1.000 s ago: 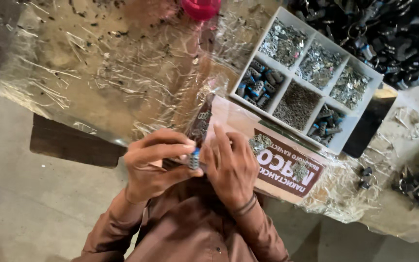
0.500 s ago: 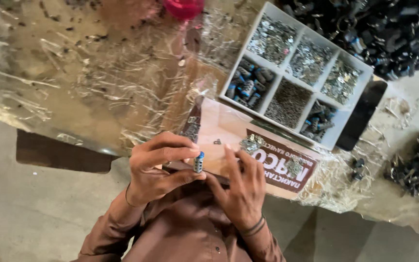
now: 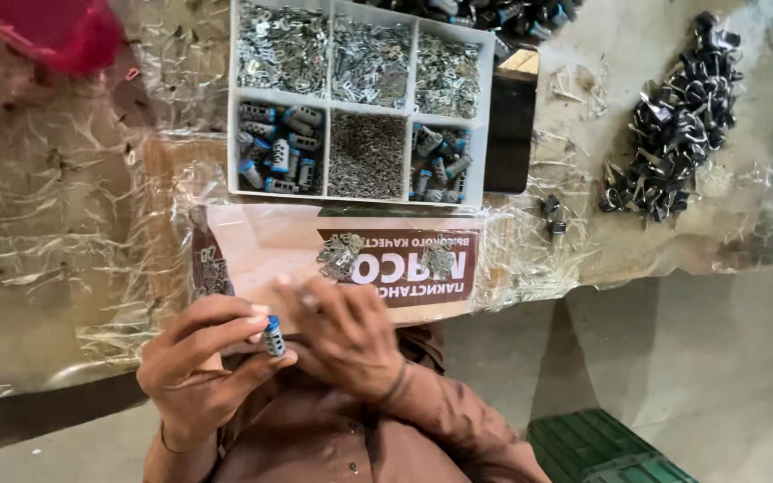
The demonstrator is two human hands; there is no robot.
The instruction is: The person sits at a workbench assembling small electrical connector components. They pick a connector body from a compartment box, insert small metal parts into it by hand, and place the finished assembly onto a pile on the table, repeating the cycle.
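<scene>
The left hand [image 3: 194, 367] pinches a small grey cylinder with a blue cap [image 3: 273, 335] between thumb and fingers, just below the brown-labelled cardboard sheet [image 3: 333, 255]. The right hand [image 3: 346, 335] curls beside it; what it grips I cannot tell. Above the sheet sits a white six-compartment parts tray [image 3: 230, 143].

grey cylinder [image 3: 274, 338] with blue cap, white tray [image 3: 232, 134], brown sleeves [image 3: 458, 420], green crate [image 3: 606, 447]

The left hand [image 3: 194, 362] now holds the small blue-capped cylinder [image 3: 273, 336] alone; the right hand [image 3: 346, 340] has drawn slightly apart from it.
</scene>
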